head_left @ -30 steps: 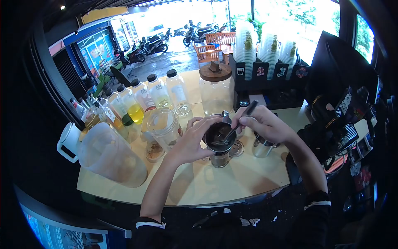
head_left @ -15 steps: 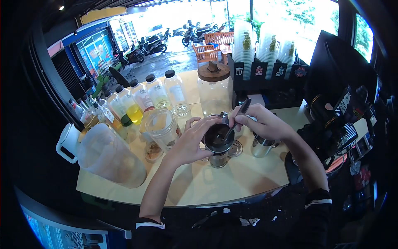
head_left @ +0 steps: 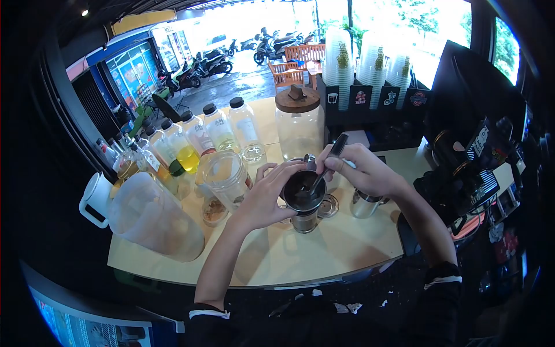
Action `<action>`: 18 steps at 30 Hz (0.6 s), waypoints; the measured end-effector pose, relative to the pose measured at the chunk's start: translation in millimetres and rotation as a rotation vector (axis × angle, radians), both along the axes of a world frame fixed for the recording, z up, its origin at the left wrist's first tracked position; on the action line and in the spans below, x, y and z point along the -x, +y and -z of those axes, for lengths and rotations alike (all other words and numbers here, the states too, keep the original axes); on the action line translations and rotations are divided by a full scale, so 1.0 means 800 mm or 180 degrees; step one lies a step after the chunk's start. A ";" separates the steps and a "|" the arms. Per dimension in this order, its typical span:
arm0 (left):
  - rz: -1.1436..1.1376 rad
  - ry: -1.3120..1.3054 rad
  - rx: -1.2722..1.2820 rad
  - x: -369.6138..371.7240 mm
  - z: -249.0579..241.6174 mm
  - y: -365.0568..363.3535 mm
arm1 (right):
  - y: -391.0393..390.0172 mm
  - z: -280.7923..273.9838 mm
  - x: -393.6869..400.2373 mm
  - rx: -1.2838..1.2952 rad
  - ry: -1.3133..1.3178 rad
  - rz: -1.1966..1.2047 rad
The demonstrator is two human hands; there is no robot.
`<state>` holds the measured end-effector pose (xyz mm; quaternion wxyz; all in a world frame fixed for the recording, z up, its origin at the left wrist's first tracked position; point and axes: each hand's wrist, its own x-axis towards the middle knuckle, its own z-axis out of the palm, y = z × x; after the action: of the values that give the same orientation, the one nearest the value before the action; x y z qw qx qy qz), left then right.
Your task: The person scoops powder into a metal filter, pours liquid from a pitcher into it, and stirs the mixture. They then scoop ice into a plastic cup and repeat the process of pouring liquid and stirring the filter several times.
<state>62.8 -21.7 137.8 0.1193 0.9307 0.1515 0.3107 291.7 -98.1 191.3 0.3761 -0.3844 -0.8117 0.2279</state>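
Observation:
My left hand (head_left: 267,195) wraps the side of a round metal coffee filter (head_left: 304,191) that sits on top of a glass (head_left: 304,222) on the pale counter (head_left: 324,248). Dark coffee grounds fill the filter. My right hand (head_left: 363,169) pinches a dark-handled spoon (head_left: 325,166) whose tip dips into the grounds. A small metal lid (head_left: 329,206) lies flat just right of the glass, and a steel cup (head_left: 365,205) stands under my right wrist.
A big frosted pitcher (head_left: 151,218) and an open glass jar (head_left: 228,178) stand at the left, behind them a row of syrup bottles (head_left: 186,144). A tall jar with a wooden lid (head_left: 299,122) is behind. Stacked plastic cups (head_left: 370,66) fill a black rack at the back right.
The spoon handle has swung more upright and my right hand has shifted slightly left and up over the filter. My left hand keeps its hold.

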 end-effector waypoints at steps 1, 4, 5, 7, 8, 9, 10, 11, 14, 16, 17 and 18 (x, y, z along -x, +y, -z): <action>-0.0048 -0.0029 -0.0049 0.000 0.001 0.000 | 0.000 0.001 -0.001 0.0089 0.0353 0.0026; -0.0300 -0.0203 0.0134 0.000 0.004 -0.005 | 0.000 0.007 -0.002 0.0197 0.1079 0.0056; -0.0302 -0.0206 0.0131 0.000 0.007 -0.007 | -0.001 0.009 -0.001 0.0221 0.1456 0.0062; -0.0535 -0.0368 0.0494 -0.001 0.015 -0.008 | -0.008 0.012 0.002 0.0165 0.1484 0.0160; -0.0529 -0.0368 0.0493 -0.001 0.020 -0.007 | -0.011 0.013 0.004 0.0112 0.1514 0.0262; -0.0561 -0.0406 0.0689 -0.001 0.025 -0.006 | -0.014 0.016 0.004 0.0111 0.1513 0.0267; -0.0594 -0.0444 0.0887 -0.002 0.030 -0.004 | -0.016 0.019 0.005 -0.0038 0.1330 0.0362; -0.0589 -0.0445 0.0889 -0.002 0.035 -0.003 | -0.018 0.022 0.005 -0.0188 0.1146 0.0456; -0.0572 -0.0515 0.1093 -0.004 0.041 -0.001 | -0.023 0.031 0.010 -0.0417 0.0961 0.0611; -0.0512 -0.0443 0.1320 -0.006 0.041 -0.002 | -0.027 0.031 0.012 -0.0455 0.0819 0.0683; -0.0508 -0.0445 0.1320 -0.006 0.039 -0.004 | -0.028 0.031 0.013 -0.0493 0.0680 0.0754; -0.0490 -0.0434 0.1383 -0.006 0.036 -0.006 | -0.029 0.032 0.013 -0.0494 0.0677 0.0758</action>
<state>67.8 -26.6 108.9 0.3026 0.8458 0.2769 0.3412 281.1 -121.2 165.5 0.5128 -0.4214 -0.7312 0.1577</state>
